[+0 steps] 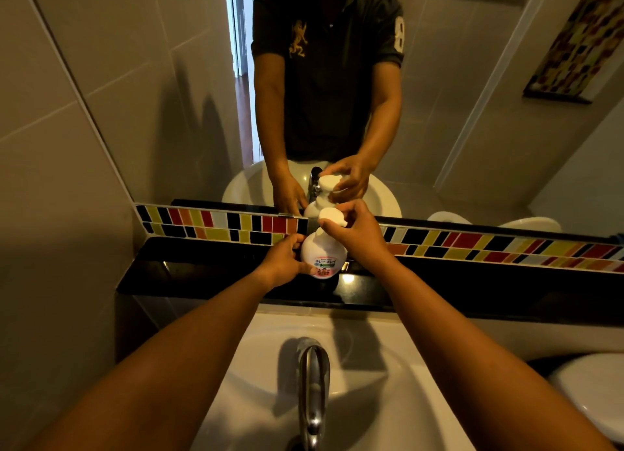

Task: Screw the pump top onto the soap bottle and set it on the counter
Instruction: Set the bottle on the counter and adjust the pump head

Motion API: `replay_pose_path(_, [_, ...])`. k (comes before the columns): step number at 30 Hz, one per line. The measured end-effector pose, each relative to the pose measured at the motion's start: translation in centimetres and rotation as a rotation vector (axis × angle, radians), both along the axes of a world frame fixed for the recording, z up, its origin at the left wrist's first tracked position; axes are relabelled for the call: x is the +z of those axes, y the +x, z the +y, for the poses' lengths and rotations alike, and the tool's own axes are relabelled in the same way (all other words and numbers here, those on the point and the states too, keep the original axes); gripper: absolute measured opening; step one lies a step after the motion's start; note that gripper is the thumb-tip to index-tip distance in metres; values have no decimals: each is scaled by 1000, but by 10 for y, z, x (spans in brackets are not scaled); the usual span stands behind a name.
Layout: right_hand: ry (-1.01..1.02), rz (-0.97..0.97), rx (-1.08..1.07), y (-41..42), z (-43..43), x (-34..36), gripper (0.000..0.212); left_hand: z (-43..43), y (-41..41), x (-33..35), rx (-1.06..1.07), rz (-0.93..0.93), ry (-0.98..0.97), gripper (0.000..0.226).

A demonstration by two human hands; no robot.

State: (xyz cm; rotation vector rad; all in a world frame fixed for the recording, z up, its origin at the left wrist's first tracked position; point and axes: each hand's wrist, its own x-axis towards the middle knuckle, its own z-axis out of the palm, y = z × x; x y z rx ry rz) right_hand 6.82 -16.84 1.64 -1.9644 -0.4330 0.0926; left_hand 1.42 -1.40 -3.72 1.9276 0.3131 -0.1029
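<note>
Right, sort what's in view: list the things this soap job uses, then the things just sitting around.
In use:
- soap bottle, steadied by the left hand
- pump top, gripped by the right hand
- black counter, where the bottle goes

Just there:
- faucet
- white sink
- coloured tile strip
- mirror

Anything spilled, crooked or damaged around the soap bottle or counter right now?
Nothing stands out. The soap bottle stands upright on the black counter, left hand around its body, right hand on the pump top. No spill shows on the counter or in the sink.
</note>
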Motion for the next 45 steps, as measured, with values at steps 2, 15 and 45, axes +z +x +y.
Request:
replay_pose_path(2, [31,1,12,-2,0,0,46,0,0,0,-3,2,1,67])
replay_pose_path(15, [25,24,58,-6,-1,1,46,0,1,1,-7,3,-9,62])
replay_pose_path(45, [137,221,187,-5,-17,3,48,-1,-1,4,-8,12,-11,65])
